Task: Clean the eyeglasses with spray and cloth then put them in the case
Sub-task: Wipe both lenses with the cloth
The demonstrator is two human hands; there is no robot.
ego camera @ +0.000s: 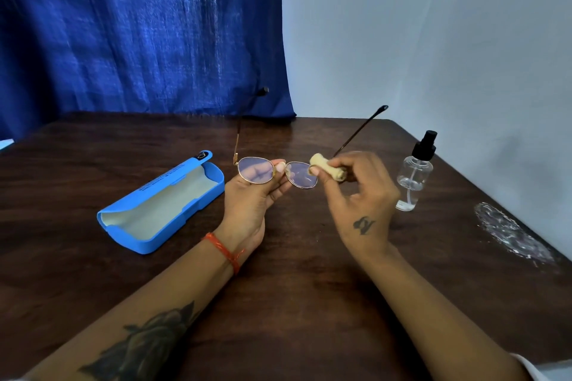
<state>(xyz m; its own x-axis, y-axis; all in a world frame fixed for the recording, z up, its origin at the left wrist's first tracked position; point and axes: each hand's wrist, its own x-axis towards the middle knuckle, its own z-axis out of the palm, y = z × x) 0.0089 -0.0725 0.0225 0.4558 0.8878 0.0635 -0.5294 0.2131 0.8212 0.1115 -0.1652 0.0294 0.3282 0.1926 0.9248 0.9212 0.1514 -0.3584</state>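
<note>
My left hand (252,195) holds the thin gold-framed eyeglasses (298,175) by the bridge above the table, their temples unfolded and pointing away from me. My right hand (359,198) pinches a small rolled cream cloth (326,169) against the edge of the right lens. The blue glasses case (161,204) lies open at the left, its pale lining showing and nothing inside. A clear spray bottle (414,173) with a black pump top stands upright at the right, just beyond my right hand.
A dark wooden table (294,288) carries everything. A whitish smear (510,232) marks its right side near the edge. A blue curtain (139,31) hangs behind the table's far left, with a pale wall to the right.
</note>
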